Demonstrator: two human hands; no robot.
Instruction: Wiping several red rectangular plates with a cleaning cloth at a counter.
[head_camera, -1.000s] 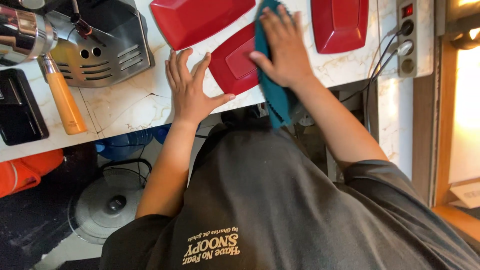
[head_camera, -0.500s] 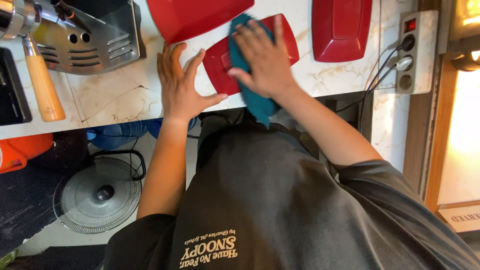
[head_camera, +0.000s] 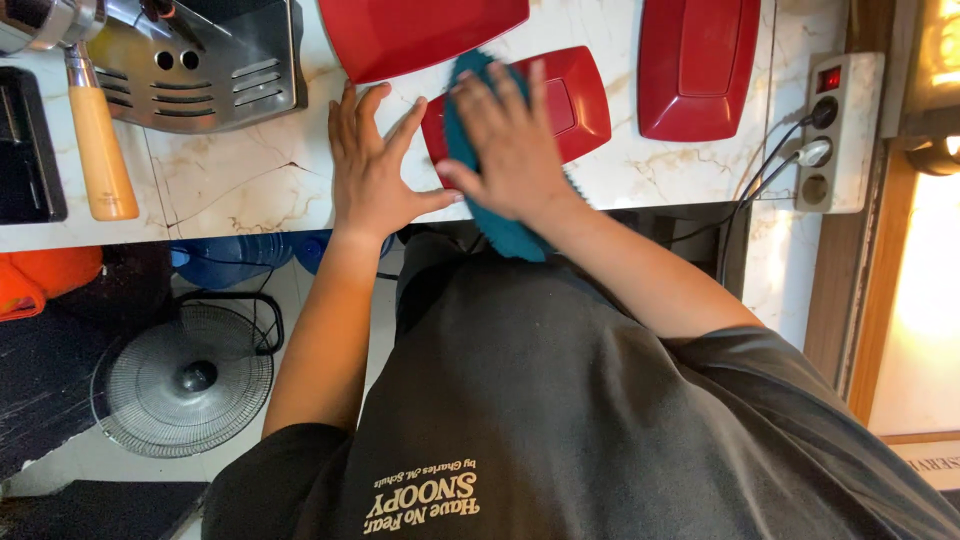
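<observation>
Overhead view of a white marble counter (head_camera: 250, 185) with brown veining, running across the top of the frame. At centre, the right hand (head_camera: 510, 140) is lying flat with fingers spread, pressing a teal cloth (head_camera: 500, 225) onto a small red tray (head_camera: 575, 100); the cloth is trailing off the counter's near edge toward the person's dark shirt. Just to its left, the left hand (head_camera: 375, 170) is resting open, palm down, on the bare marble, gripping nothing, its thumb reaching toward the tray's corner. Two more red trays are lying nearby: a large one (head_camera: 420, 30) at the upper middle and a long one (head_camera: 700, 65) at the upper right. At the upper left, a steel machine (head_camera: 215, 60) is standing beside a tool with a wooden handle (head_camera: 100, 150) and a black box (head_camera: 30, 160). At the right edge, a white power strip (head_camera: 835, 130) is holding plugged cables. Below the counter, at the lower left, a round wire fan (head_camera: 185, 380) is sitting on the floor, with blue water jugs (head_camera: 230, 260) and an orange object (head_camera: 45, 280) above it.
</observation>
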